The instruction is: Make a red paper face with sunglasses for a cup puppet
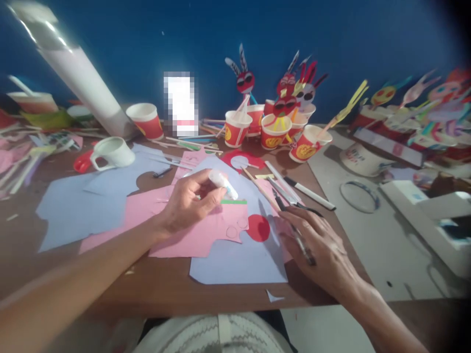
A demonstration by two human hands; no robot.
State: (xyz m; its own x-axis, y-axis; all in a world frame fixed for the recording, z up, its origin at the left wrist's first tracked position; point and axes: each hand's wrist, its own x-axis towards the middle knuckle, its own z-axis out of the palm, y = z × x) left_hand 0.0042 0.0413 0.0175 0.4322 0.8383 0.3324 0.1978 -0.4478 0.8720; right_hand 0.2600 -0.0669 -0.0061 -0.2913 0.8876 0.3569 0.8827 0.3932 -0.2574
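My left hand (pixel 189 201) is closed round a white glue stick (pixel 223 182), its tip over a thin green paper strip (pixel 233 201) lying on a pink sheet (pixel 198 235). My right hand (pixel 320 245) rests on the table to the right with fingers loosely curled and a dark pen (pixel 294 228) running between them. A small red paper circle (pixel 258 228) lies between the two hands, on a pale blue sheet (pixel 239 260).
Red-and-white paper cups (pixel 274 132) with paper puppet faces on sticks stand at the back. A white mug (pixel 112 153), red scissors (pixel 83 162), a white roll (pixel 81 78), markers (pixel 309 192) and a grey board (pixel 382 230) surround the work.
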